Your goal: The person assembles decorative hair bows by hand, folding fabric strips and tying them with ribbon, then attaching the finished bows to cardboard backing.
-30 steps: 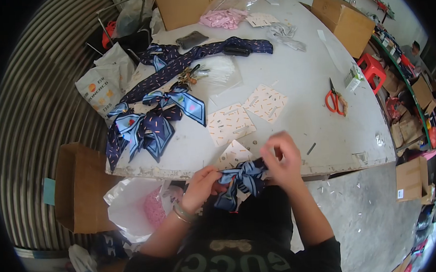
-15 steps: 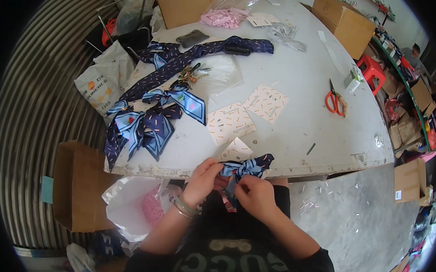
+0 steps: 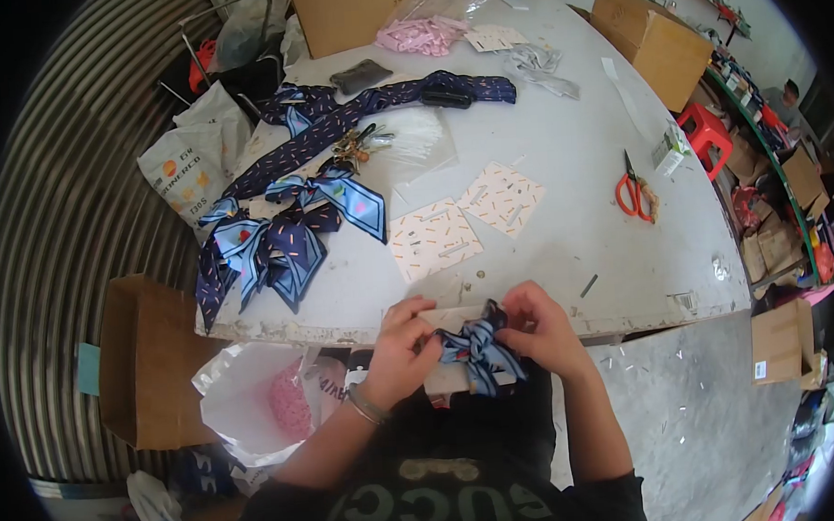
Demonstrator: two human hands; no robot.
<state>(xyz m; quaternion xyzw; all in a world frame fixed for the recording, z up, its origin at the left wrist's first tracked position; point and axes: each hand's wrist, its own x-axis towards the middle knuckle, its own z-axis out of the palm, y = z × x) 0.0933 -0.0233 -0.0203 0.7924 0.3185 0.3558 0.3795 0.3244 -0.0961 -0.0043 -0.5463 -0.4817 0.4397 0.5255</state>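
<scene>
My left hand (image 3: 405, 345) and my right hand (image 3: 541, 330) both grip a small navy and light-blue patterned ribbon bow (image 3: 478, 348) at the near edge of the white table (image 3: 562, 140). The bow lies against a pale backing card (image 3: 449, 377) held between my hands. A pile of finished bows (image 3: 279, 235) of the same fabric lies on the table's left side, with a long strip of the navy ribbon (image 3: 371, 107) behind it. Two patterned cards (image 3: 433, 239) lie flat just beyond my hands.
Orange-handled scissors (image 3: 632, 193) lie at the table's right. Cardboard boxes (image 3: 651, 41) stand at the back, a pink bundle (image 3: 419, 34) beside them. An open brown box (image 3: 144, 360) and a white bag (image 3: 255, 401) sit on the floor left. A red stool (image 3: 707, 132) stands at right.
My right hand went from above the bow down below it, then up to the bow's right side. A backing card now sits behind the bow, which hangs more vertical.
</scene>
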